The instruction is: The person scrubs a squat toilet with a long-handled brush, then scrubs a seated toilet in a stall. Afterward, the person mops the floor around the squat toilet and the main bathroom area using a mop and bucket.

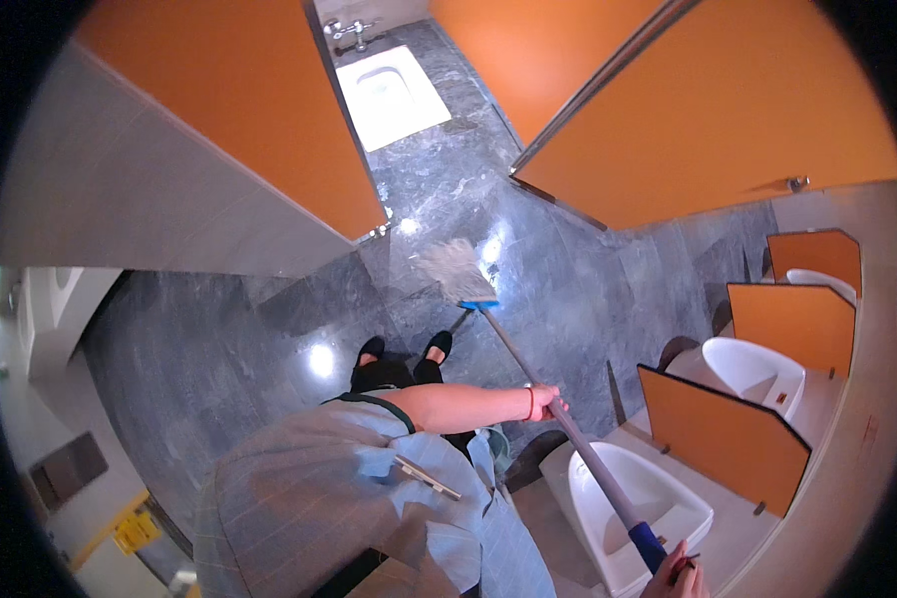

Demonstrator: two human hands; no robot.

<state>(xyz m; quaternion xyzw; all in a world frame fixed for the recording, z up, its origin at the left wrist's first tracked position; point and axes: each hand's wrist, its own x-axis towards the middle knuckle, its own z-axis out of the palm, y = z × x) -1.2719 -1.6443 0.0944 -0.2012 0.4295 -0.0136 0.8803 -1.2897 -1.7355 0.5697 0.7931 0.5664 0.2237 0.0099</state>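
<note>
A mop runs diagonally from the floor up to the lower right. Its grey-white strand head (456, 269) lies spread on the wet-looking grey tile floor (568, 291), joined by a blue clamp (480, 305) to a long grey handle (602, 471). My left hand (546, 402), with a red band at the wrist, grips the handle partway along. At the picture's lower edge my right hand (676, 575) is closed around the handle's upper end, by the dark blue grip (646, 547). Part of the right hand is cut off by the frame.
Orange stall partitions (254, 90) flank a white squat toilet (392, 97) ahead. An orange door (710, 127) stands at the right. White urinals (635, 508) with orange dividers (725, 433) line the right wall. Beside my legs is a greenish container (499, 447). A yellow sign (136, 532) is lower left.
</note>
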